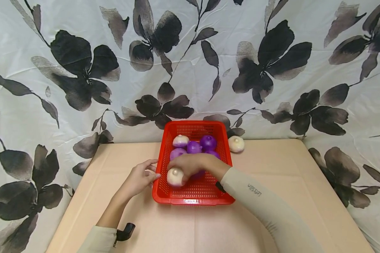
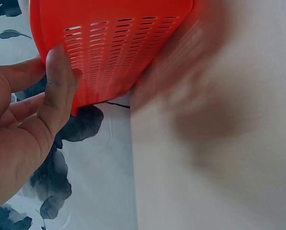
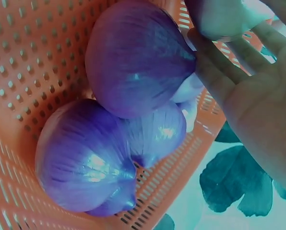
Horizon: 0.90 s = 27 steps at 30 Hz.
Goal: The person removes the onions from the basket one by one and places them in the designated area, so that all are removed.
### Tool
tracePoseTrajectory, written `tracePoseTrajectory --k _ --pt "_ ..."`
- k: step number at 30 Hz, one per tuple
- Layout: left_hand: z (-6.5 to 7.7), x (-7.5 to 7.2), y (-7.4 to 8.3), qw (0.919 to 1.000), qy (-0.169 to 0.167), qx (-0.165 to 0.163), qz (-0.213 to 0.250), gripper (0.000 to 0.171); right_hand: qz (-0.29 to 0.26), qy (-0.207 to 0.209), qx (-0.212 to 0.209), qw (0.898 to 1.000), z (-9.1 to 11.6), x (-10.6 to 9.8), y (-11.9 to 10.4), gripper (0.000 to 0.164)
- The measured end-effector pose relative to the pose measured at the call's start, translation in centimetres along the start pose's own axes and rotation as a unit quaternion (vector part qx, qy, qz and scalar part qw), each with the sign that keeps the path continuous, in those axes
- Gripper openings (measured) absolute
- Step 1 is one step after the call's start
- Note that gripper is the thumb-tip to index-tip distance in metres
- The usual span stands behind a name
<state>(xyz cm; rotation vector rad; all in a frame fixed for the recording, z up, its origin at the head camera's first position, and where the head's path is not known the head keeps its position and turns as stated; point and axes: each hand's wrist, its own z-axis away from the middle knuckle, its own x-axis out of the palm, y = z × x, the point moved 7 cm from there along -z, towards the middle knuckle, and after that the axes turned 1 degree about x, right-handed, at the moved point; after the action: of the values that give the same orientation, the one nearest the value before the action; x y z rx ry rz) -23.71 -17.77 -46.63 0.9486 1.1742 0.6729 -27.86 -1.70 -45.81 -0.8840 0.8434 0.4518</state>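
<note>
A red perforated plastic basket (image 1: 193,201) stands on the table with several onions inside. My right hand (image 1: 190,163) reaches into it and grips a white onion (image 1: 175,176) with a purplish underside near the front left. In the right wrist view, that pale onion (image 3: 229,18) shows between the fingers, beside purple onions (image 3: 138,60). My left hand (image 1: 140,178) pinches the basket's left rim, its fingers (image 2: 59,86) against the outer wall. Further back in the basket lie a white-and-purple onion (image 1: 181,141) and a dark purple onion (image 1: 208,142). The right hand and forearm hide part of the contents.
Outside the basket, a white onion (image 1: 236,144) lies on the table by its back right corner. The light wooden table (image 1: 282,168) ends at the back against a floral cloth (image 1: 209,84), which also hangs at both sides.
</note>
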Motion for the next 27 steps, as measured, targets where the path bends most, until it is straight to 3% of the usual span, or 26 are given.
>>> tracePoseTrajectory --k 16,27 --pt "-0.1 0.3 0.0 1.0000 -0.003 -0.007 0.000 0.061 -0.051 0.053 0.001 0.997 4.6 -2.6 -0.2 0.069" --pt "0.2 0.0 0.3 1.0000 -0.001 -0.008 -0.005 0.061 -0.062 0.135 -0.005 0.989 8.3 -4.7 1.6 0.062"
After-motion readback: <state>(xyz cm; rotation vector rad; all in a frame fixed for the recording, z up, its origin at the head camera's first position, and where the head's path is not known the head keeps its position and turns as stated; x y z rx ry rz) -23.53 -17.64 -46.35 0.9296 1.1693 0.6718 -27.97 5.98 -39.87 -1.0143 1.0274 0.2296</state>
